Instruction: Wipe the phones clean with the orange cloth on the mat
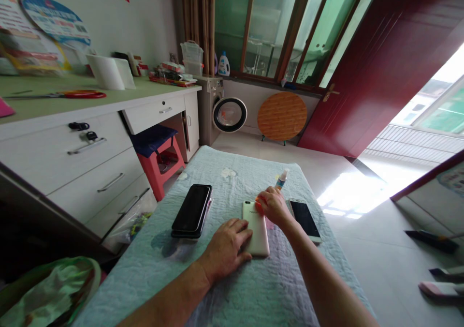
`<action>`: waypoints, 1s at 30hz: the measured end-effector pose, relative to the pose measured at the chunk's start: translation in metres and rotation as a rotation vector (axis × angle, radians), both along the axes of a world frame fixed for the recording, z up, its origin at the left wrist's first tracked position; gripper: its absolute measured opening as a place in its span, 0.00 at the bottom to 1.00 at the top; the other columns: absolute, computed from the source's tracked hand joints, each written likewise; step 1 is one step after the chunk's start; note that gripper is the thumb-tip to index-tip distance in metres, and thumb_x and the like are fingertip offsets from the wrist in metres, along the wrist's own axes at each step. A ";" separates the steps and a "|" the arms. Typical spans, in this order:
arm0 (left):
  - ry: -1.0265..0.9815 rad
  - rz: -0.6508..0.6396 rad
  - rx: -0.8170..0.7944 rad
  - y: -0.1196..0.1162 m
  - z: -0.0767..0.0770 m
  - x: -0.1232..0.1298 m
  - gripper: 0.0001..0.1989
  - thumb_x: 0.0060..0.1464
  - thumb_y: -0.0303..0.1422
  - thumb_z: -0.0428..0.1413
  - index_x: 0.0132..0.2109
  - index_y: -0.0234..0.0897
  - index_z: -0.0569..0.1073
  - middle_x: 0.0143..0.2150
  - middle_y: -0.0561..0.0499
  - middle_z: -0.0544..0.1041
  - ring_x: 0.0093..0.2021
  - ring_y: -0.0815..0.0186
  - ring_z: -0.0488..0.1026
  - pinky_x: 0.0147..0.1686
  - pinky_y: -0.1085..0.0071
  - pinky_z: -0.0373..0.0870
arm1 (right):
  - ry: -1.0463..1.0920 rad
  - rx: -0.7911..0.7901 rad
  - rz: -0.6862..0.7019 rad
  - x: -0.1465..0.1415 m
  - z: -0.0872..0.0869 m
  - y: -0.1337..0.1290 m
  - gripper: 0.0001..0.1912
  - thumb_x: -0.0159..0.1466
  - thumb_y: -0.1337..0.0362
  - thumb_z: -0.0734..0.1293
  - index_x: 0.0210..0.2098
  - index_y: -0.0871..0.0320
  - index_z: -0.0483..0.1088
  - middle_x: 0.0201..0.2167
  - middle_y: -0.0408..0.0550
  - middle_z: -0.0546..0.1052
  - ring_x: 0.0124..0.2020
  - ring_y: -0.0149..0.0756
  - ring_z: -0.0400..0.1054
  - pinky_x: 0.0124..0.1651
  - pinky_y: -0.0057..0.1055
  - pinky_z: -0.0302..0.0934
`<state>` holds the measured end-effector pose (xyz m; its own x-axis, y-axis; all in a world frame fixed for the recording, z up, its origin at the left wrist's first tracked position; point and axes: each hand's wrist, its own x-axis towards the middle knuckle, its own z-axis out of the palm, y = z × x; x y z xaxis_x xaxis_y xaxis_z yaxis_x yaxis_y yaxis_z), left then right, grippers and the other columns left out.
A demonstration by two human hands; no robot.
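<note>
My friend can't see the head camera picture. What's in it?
The left hand rests on a face-down gold phone on blue cloth, and the right hand holds something orange at its edge; stacked phones lie left, bottle and white phone right.

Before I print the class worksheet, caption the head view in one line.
Left hand on a face-down phone, right hand holding an orange item near its top.

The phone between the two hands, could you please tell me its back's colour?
The phone's back is pale gold, as shown in the head view.
</note>
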<state>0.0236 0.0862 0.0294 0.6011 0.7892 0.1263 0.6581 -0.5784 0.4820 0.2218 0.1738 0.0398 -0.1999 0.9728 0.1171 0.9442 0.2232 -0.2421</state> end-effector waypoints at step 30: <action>-0.068 -0.043 -0.060 -0.007 0.002 0.006 0.13 0.55 0.30 0.56 0.49 0.38 0.73 0.51 0.48 0.75 0.54 0.57 0.69 0.57 0.63 0.63 | -0.047 -0.140 0.489 -0.031 0.003 -0.024 0.07 0.64 0.67 0.66 0.34 0.51 0.77 0.42 0.47 0.68 0.45 0.38 0.56 0.48 0.34 0.51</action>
<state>0.0296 0.0795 0.0318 0.6265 0.7700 0.1211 0.5979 -0.5744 0.5592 0.1903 0.1499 0.0432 -0.6379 0.7696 -0.0274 0.7477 0.6105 -0.2611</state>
